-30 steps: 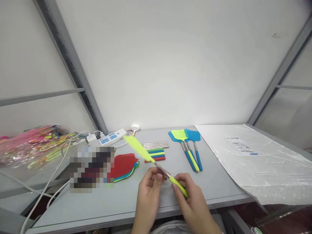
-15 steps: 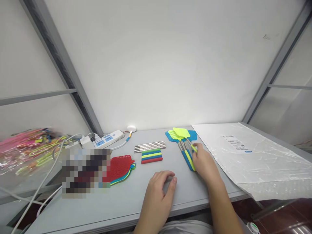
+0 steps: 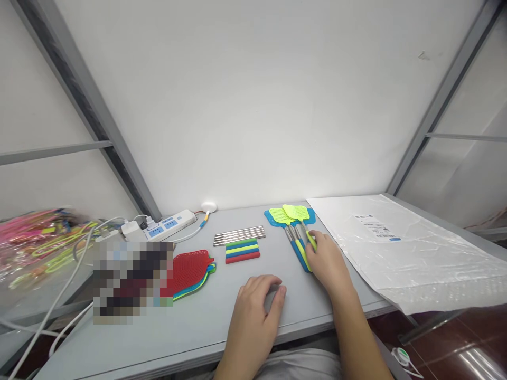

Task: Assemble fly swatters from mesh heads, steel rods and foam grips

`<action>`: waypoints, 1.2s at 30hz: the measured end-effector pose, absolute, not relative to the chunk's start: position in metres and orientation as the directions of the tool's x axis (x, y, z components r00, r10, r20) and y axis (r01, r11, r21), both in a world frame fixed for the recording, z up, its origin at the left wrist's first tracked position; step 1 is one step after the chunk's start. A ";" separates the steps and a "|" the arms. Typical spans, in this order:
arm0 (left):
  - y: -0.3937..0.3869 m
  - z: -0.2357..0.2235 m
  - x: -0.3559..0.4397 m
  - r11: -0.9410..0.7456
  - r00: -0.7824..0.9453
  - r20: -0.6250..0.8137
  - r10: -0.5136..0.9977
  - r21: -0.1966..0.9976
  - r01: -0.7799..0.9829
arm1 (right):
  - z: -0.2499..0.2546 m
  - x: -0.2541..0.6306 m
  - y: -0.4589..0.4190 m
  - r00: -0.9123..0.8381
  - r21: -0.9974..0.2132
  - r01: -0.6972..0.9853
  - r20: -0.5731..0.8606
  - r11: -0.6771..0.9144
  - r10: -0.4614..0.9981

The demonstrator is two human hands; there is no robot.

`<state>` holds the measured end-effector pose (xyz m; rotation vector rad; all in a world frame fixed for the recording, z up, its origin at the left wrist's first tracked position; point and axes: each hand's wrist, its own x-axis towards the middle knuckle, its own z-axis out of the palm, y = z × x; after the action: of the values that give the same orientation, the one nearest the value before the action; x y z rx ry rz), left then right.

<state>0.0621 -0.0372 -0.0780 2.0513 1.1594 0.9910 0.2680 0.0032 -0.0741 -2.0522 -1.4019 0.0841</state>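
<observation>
Two hands are over the tabletop [image 3: 214,311]. Right of the coloured grips [image 3: 242,250], the yellow-green swatter [image 3: 296,212] has its head over a pile of swatters [image 3: 279,215]; the right hand [image 3: 328,261] has its fingers closed round the handle. The left hand [image 3: 254,319], on the person's side of the grips, is empty, fingers loosely curled, thumb apart. Just beyond the grips lie metal rods [image 3: 237,236]; left of them, overlapping mesh heads [image 3: 190,271], red on top, beside a pixelated patch hiding what is there. Farther left and beyond the grips sits a power strip [image 3: 174,224]. White packaging [image 3: 380,243] spreads well right of them, past the swatters.
</observation>
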 end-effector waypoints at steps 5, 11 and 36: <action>-0.038 -0.078 0.062 -0.453 0.345 0.316 0.884 0.760 0.466 | -0.077 0.266 0.000 0.406 -0.535 0.822 0.305 -0.197 0.862; -0.037 -0.077 0.062 -0.460 0.312 0.354 0.882 0.790 0.405 | -0.080 0.276 -0.014 0.410 -0.555 0.813 0.329 -0.177 0.851; -0.013 -0.072 0.142 -0.542 0.495 0.228 0.838 0.256 0.800 | -0.100 0.278 -0.054 0.189 -0.354 0.935 0.400 -0.039 0.897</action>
<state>0.1415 -0.0125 -0.0719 2.6140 1.4388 0.4969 0.2775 -0.0545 -0.1001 -1.9348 -1.7088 -0.0918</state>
